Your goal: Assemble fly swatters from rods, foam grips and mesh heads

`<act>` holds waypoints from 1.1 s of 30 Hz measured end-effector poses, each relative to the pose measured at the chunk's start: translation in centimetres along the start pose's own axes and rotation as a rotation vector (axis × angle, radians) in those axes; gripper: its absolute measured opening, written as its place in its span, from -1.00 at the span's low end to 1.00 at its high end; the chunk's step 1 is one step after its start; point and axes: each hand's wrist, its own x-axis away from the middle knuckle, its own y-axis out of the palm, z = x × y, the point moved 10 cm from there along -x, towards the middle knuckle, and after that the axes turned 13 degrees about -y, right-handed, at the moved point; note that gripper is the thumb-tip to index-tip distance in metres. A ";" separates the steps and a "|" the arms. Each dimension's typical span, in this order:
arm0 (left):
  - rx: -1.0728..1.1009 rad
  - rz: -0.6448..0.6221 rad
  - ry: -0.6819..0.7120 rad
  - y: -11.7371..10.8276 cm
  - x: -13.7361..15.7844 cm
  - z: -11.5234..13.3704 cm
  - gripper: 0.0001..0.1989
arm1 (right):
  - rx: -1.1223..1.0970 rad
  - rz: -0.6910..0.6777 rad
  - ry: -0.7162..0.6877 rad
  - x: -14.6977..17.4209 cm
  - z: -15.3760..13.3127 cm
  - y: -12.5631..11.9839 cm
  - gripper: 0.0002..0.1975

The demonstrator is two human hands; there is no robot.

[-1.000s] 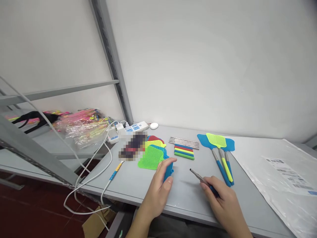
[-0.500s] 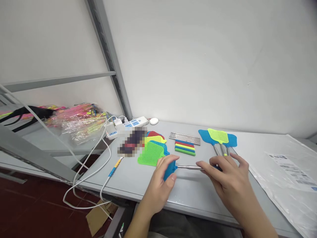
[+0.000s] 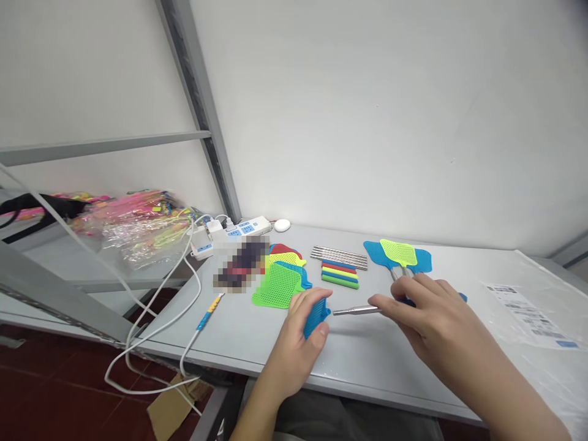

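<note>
My left hand (image 3: 294, 346) pinches a blue perforated fly swatter head (image 3: 315, 317) between thumb and fingers, its small socket facing right. In my right hand (image 3: 427, 315) is a telescopic metal rod (image 3: 356, 310) whose blue grip end pokes out on the far side. A narrow gap separates the rod's tip from the socket. Loose swatter heads in green (image 3: 280, 286), yellow (image 3: 285, 260) and red (image 3: 285, 248) overlap beyond my left hand. Several metal rods (image 3: 340, 257) and coloured grip tubes (image 3: 340, 275) lie in rows. Swatters with rods attached (image 3: 399, 252) rest behind my right hand.
A power strip (image 3: 250, 228), a white oval object (image 3: 282, 225) and a blurred-out item (image 3: 242, 264) are at the back left. White cables (image 3: 198, 288) hang over the table's left edge. A labelled plastic bag (image 3: 509, 331) covers the right side. Packaged items (image 3: 142, 226) fill the left shelf.
The rod's tip has come slightly away from the blue head's socket, as my right hand shifted right. The blue grip end now shows past that hand. My left hand keeps its hold.
</note>
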 end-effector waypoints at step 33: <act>0.120 0.052 -0.025 -0.6 -0.1 -0.6 -0.60 | 0.129 -0.077 -0.562 -9.0 -8.0 -4.5 -0.60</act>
